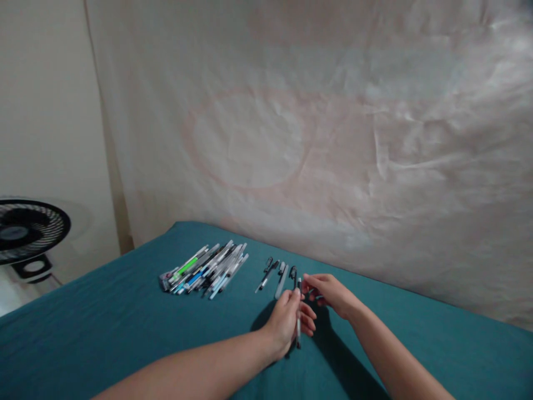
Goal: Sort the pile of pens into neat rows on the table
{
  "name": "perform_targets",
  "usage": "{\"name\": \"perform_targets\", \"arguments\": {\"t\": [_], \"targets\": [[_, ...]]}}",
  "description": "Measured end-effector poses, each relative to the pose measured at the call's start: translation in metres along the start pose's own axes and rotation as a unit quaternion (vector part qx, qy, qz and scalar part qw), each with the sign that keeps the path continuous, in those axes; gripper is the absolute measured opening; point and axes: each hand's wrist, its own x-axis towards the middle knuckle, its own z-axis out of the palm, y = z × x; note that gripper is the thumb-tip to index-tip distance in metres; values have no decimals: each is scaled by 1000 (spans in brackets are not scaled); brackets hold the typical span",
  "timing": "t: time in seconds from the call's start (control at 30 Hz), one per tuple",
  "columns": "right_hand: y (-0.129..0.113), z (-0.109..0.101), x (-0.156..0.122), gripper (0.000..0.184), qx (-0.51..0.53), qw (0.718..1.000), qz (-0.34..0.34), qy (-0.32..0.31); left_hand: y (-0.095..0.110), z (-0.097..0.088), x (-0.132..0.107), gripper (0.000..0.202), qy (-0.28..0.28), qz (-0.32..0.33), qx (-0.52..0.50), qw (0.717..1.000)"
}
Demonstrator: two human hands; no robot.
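Note:
My left hand (287, 319) is closed on a slim pen (298, 330) with a clear barrel and dark ends, held nearly upright in view over the cloth. Close to the pen's upper end, my right hand (331, 291) has its thumb and forefinger drawn together; whether something small is between them I cannot make out. Just beyond my hands lies a dark pen cap (293, 271). To its left are a pale pen body (281, 282) with a cap by its top, and a black-and-clear pen (267, 275) with another dark cap (268, 263) beside it.
A big heap of pens (212, 269), mostly clear and white with a bright green one, lies left of my hands. The table has a dark green cloth (125, 322). A pale wrinkled sheet (325, 139) hangs behind it. A black fan (33, 230) stands at far left.

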Motion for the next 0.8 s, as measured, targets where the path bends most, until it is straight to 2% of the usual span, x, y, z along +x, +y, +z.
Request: {"name": "perform_targets", "arguments": {"t": [0.1,0.2,0.33,0.43,0.5,0.57,0.8], "targets": [[-5,0,-19,40,76,992,-7,-104,-1,-1,1,40,10,7,-4,1000],[-5,3,-26,35,88,989,-19,-113,-1,0,1,41,-4,11,8,1000],[-5,0,-13,29,151,987,-1,-56,1,1,-1,43,-32,-4,11,999],[-2,-12,7,25,182,982,-22,35,1,2,-4,44,-74,-19,35,996],[3,-19,22,24,121,986,-39,106,1,3,-7,44,-104,-19,58,993],[10,-21,36,25,42,988,-32,142,0,4,-8,45,-121,-15,74,990],[23,-2,58,27,-98,982,-15,161,0,5,-11,50,-140,-4,101,985]]}}
